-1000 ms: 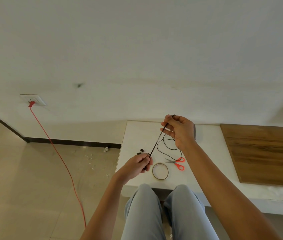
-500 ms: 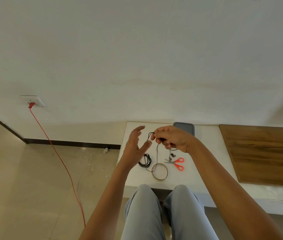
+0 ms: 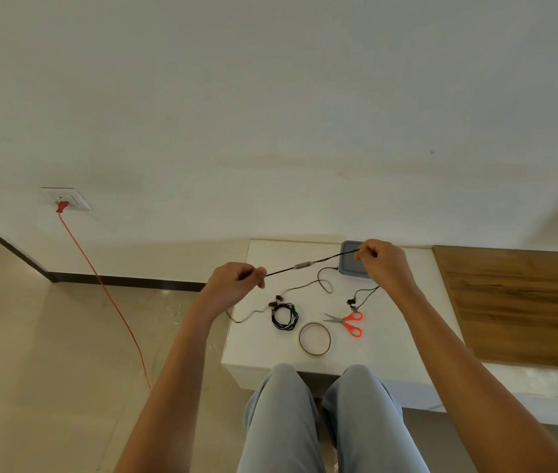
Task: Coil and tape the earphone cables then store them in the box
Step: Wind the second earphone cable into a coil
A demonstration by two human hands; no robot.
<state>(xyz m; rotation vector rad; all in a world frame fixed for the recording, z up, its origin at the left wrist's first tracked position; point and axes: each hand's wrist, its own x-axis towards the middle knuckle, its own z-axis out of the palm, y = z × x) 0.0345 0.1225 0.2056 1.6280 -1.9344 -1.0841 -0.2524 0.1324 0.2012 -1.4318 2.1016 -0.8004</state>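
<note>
A black earphone cable [image 3: 308, 265] with an inline remote is stretched taut in the air between my hands, above the white table [image 3: 260, 349]. My left hand [image 3: 236, 279] pinches one end and my right hand [image 3: 381, 261] pinches the other. Earbuds [image 3: 351, 302] dangle below my right hand, and more slack cable loops down onto the table. A second earphone lies coiled in a black bundle [image 3: 284, 315] on the table. The grey box [image 3: 351, 262] stands at the table's far side, partly behind my right hand.
A tape roll [image 3: 315, 338] and red-handled scissors [image 3: 347, 322] lie near the table's front edge. A wooden board [image 3: 523, 302] lies to the right. A red cord [image 3: 107, 295] runs from a wall socket across the floor. My knees are under the table's front.
My hands have moved apart and pulled the cable straight between them. My left hand, open half a second ago, now pinches the cable. The coiled bundle stays on the table.
</note>
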